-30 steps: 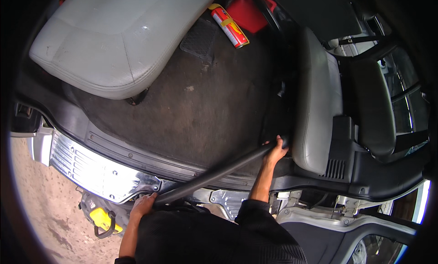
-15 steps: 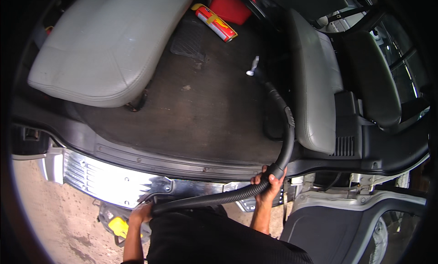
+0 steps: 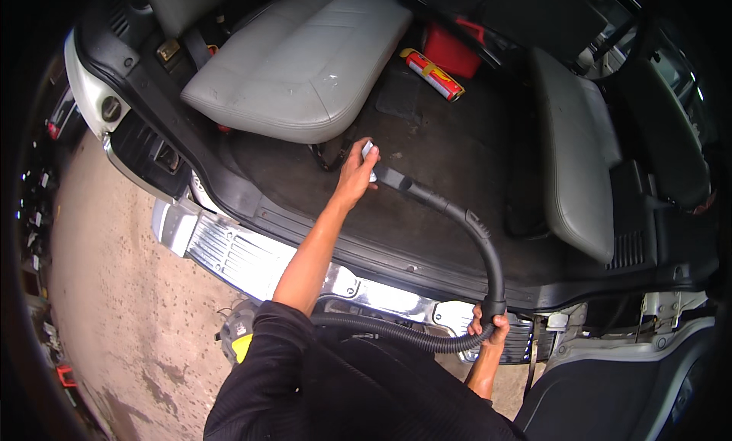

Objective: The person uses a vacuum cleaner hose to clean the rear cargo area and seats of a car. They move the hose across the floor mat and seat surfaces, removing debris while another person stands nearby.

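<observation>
In the head view, the left hand (image 3: 354, 176) is curled around a pale, flat-looking end piece (image 3: 368, 150), its thumb laid along the near side and the fingers mostly hidden behind; the grasp is closed down to the thickness of the piece. Next to this hand begins a smooth black plastic vacuum tube (image 3: 456, 211), which arcs rightward and then down above the dark brown vehicle floor (image 3: 450, 155).

The right hand (image 3: 491, 331) is wrapped around the black ribbed hose (image 3: 396, 337) at its joint with the tube, fingers on one side and thumb on the other, clasped about its full girth. How tightly either hand squeezes cannot be told. From the right hand the hose sweeps left, in front of the shiny metal step plate (image 3: 236, 254), toward a grey-and-yellow machine body (image 3: 239, 333) that is partly covered by the dark sleeve (image 3: 263, 349).

Beyond the left hand is a grey padded seat (image 3: 305, 75); a red-and-yellow cylindrical canister (image 3: 433, 76) lies on the floor, just beside a red container (image 3: 455, 49).
</observation>
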Tool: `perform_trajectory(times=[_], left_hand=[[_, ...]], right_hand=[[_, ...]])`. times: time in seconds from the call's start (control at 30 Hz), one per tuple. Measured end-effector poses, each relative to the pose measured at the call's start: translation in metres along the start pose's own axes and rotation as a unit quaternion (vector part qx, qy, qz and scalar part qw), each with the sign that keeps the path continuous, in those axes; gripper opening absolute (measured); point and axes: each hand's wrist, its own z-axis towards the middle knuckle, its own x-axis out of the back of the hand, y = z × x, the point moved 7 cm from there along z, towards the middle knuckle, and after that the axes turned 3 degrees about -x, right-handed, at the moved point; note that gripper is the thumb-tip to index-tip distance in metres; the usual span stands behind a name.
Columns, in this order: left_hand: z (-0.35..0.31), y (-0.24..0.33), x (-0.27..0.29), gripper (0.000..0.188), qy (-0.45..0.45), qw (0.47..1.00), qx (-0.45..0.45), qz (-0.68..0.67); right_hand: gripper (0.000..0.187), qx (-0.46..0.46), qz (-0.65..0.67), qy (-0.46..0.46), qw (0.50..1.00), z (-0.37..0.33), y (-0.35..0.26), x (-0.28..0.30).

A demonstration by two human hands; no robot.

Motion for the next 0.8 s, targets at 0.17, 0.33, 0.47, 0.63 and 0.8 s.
perform_trajectory(times=[0.17,0.33,0.47,0.63,0.8], left_hand=[[-0.017,0.021,0.025,0.032,0.214,0.937,-0.103,0.257],[-0.049,0.033,0.060,0.035,0.254,0.915,-0.125,0.286],[-0.078,0.052,0.108,0.039,0.295,0.897,-0.110,0.311],[-0.164,0.036,0.266,0.044,0.514,0.814,-0.066,0.262],[-0.374,-0.040,0.465,0.047,0.638,0.684,0.060,0.349]], right_hand=[[0.082,0.018,-0.045,-0.011,0.999,0.001,-0.004,-0.026],[0.087,0.008,-0.057,-0.034,0.998,0.008,-0.001,-0.048],[0.088,-0.018,-0.092,-0.082,0.992,0.016,0.002,-0.047],[0.064,-0.002,-0.062,-0.099,0.993,0.026,-0.005,-0.024],[0.053,0.045,-0.059,0.025,0.997,0.035,-0.002,-0.003]])
